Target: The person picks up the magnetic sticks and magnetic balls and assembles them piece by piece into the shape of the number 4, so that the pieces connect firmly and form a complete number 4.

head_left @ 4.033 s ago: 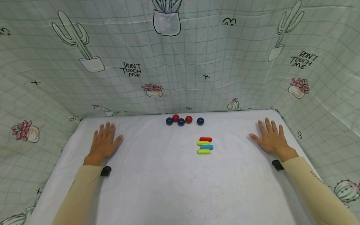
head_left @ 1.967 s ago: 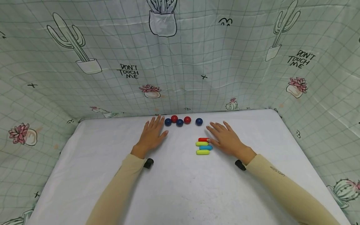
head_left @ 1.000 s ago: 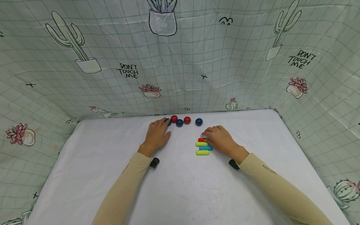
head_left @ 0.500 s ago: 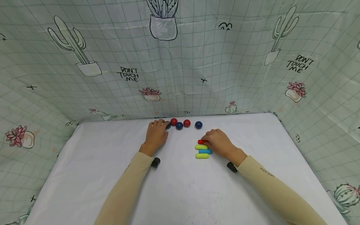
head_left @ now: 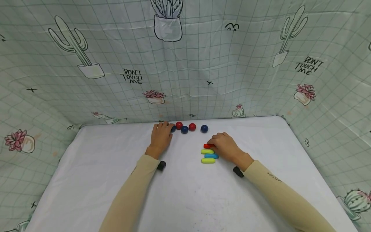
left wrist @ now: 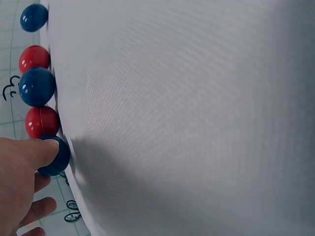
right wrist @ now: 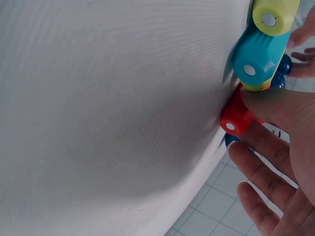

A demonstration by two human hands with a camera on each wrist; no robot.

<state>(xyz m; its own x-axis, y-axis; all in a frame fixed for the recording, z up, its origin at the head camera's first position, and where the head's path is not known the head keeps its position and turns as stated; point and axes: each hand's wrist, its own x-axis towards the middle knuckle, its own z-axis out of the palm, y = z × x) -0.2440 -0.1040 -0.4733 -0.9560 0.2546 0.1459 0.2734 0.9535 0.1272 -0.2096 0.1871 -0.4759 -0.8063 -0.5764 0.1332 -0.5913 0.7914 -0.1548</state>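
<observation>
At the table's far edge my left hand [head_left: 160,138] pinches the leftmost glossy blue ball [left wrist: 60,158] between thumb and fingers; the thumb covers part of it. A red ball [head_left: 179,125] touches that one, followed by another blue ball [head_left: 184,130], a second red ball [head_left: 192,127] and, apart from them, a third blue ball [head_left: 204,129]. My right hand [head_left: 227,147] pinches the red plastic stick [right wrist: 236,117], which has a pale round dot on its end. Just nearer lie a yellow-green stick [head_left: 207,151], a blue stick [head_left: 211,156] and another yellow-green stick [head_left: 208,160].
A white cloth [head_left: 185,193] covers the table. Behind and at both sides hangs a grid-patterned curtain [head_left: 191,61] printed with cacti. Black wrist cameras sit under both sleeves.
Both hands came inward from the table's sides over four seconds. The left fingers closed on the leftmost blue ball, the right fingers on the red stick. Hardly anything moved in the last half second.
</observation>
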